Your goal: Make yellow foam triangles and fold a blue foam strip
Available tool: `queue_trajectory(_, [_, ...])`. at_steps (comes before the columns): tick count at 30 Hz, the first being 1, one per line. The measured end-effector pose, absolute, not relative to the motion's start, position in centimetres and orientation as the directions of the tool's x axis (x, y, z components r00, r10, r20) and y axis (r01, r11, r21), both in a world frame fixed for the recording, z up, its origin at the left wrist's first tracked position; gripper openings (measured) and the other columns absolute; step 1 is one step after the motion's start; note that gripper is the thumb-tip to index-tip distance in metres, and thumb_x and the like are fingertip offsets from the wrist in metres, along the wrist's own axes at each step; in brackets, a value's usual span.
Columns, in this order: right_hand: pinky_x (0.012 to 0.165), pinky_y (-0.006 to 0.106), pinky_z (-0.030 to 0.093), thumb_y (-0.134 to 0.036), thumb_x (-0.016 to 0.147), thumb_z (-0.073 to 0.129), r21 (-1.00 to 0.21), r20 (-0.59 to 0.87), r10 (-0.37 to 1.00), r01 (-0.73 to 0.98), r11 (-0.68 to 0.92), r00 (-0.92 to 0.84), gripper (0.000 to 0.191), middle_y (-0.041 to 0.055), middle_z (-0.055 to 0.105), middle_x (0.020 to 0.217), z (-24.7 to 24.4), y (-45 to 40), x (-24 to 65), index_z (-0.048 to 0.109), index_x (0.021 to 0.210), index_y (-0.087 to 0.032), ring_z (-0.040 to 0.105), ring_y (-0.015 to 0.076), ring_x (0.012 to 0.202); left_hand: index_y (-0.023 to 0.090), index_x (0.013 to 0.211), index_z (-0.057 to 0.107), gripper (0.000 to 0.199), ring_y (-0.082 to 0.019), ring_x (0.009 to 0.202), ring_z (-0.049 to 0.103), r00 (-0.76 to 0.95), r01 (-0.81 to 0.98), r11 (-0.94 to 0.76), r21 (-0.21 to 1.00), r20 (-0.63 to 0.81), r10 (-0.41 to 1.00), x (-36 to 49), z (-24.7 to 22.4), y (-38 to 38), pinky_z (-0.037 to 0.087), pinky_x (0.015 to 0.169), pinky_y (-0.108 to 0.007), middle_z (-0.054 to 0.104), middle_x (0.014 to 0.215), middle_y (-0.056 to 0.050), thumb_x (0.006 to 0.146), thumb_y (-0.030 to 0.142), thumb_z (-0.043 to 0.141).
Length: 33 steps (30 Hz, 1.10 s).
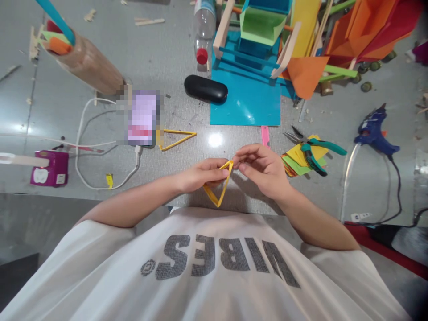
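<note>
gap L of case (pixel 205 89), pliers (pixel 306 148) blk R

Can see a clear bottle (pixel 204 24) with a red cap (pixel 202 56) at the far side of the worktop (pixel 160 53). Can see a shiny black case (pixel 206 88) near it, with one end on a blue sheet (pixel 247 104). Over to the left, can see a phone (pixel 144 107) with a light purple screen, a white cord (pixel 137 154) plugged into it, and a purple box (pixel 55 160).

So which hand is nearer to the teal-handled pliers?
Right. The right hand is left of the teal-handled pliers, not touching them; the left hand is farther left, holding a yellow triangle.
</note>
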State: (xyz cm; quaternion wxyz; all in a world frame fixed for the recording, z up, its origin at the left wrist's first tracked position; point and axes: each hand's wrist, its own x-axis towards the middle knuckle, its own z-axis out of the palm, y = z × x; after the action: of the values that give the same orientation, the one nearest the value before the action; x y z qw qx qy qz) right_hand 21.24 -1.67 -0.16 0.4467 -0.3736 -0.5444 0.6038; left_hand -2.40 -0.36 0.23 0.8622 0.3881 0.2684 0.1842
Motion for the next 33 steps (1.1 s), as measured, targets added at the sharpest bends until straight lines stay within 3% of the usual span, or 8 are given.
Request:
queue_trajectory(6, [0.088,0.039,0.064,-0.039,0.102,0.087,-0.990,0.133,0.950,0.001,0.139,-0.283,0.022,0.0053,0.084,0.101,-0.7,-1.8,20.8,0.081,0.118,-0.025,0.078,0.0196,0.091,0.020,0.088,0.069,0.044,-0.010,0.049,0.028,0.879,-0.113,0.850,0.515,-0.347,0.327,-2.5,0.3,-0.5,0.029,0.051,-0.027,0.032,0.061,0.006,0.095,0.064,0.071])
queue_trajectory(12, [0.079,0.037,0.060,-0.051,0.101,0.087,-0.998,0.050,0.909,-0.055,0.029,-0.413,0.035,0.0036,0.078,0.094,-0.7,-1.6,20.5,0.080,0.122,-0.024,0.075,0.0190,0.086,0.021,0.082,0.066,0.046,-0.012,0.049,0.029,0.925,-0.041,0.914,0.403,-0.330,0.187,-2.7,0.1,-0.4,0.032,0.051,-0.029,0.034,0.061,0.004,0.089,0.067,0.071])
queue_trajectory(15, [0.076,0.036,0.061,-0.051,0.101,0.088,-0.989,-0.007,0.885,-0.127,-0.074,-0.465,0.037,0.0017,0.079,0.087,-0.5,-1.6,20.4,0.078,0.121,-0.022,0.078,0.0188,0.080,0.020,0.083,0.067,0.049,-0.011,0.049,0.029,0.923,-0.045,0.900,0.434,-0.326,0.203,-2.5,-0.2,-0.6,0.031,0.049,-0.028,0.034,0.061,0.004,0.089,0.068,0.071])
queue_trajectory(19, [0.072,0.035,0.062,-0.055,0.097,0.091,-0.978,-0.070,0.886,-0.142,-0.151,-0.459,0.039,0.0031,0.082,0.083,0.0,-1.7,20.3,0.078,0.110,-0.021,0.080,0.0199,0.073,0.018,0.087,0.067,0.041,-0.008,0.050,0.023,0.853,-0.119,0.817,0.564,-0.362,0.375,-2.0,-0.6,-1.0,0.023,0.049,-0.023,0.030,0.062,0.008,0.093,0.058,0.074])
queue_trajectory(27, [0.069,0.034,0.056,-0.056,0.096,0.090,-0.997,-0.016,0.915,0.080,0.018,-0.404,0.036,0.0030,0.080,0.078,0.4,-1.2,20.3,0.080,0.090,-0.022,0.072,0.0188,0.073,0.017,0.091,0.065,0.035,-0.005,0.053,0.022,0.814,-0.135,0.744,0.655,-0.355,0.460,-1.7,-0.2,-1.3,0.018,0.051,-0.021,0.032,0.064,0.011,0.095,0.046,0.085])
queue_trajectory(33, [0.072,0.035,0.055,-0.037,0.102,0.080,-0.973,0.061,0.912,0.181,0.145,-0.406,0.016,0.0034,0.081,0.085,0.1,-1.1,20.7,0.081,0.092,-0.024,0.071,0.0195,0.077,0.018,0.092,0.065,0.042,-0.006,0.052,0.028,0.782,-0.120,0.683,0.720,-0.355,0.512,-1.8,0.1,-1.2,0.020,0.051,-0.023,0.039,0.062,0.010,0.094,0.052,0.089])
